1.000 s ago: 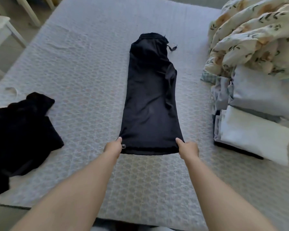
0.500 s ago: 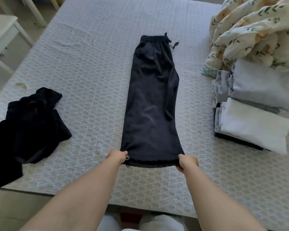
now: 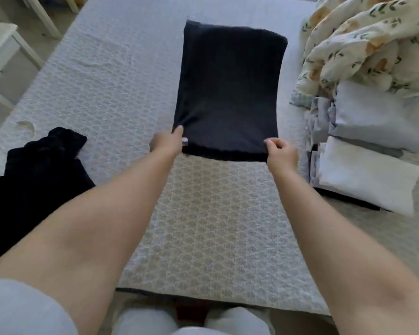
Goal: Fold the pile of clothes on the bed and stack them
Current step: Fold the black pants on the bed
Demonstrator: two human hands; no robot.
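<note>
2 bare forearms reach out over the patterned bed (image 3: 203, 213). The left hand (image 3: 166, 143) pinches the near left corner of the dark trousers (image 3: 228, 93), its grip closed on the cloth; the right hand (image 3: 282, 152) pinches the near right corner the same way. The trousers lie doubled over at mid-bed, near edge lifted. A crumpled black garment (image 3: 34, 180) lies to the left, a stack of folded pale clothes (image 3: 363, 170) to the right, and a floral duvet (image 3: 373, 44) beyond it.
</note>
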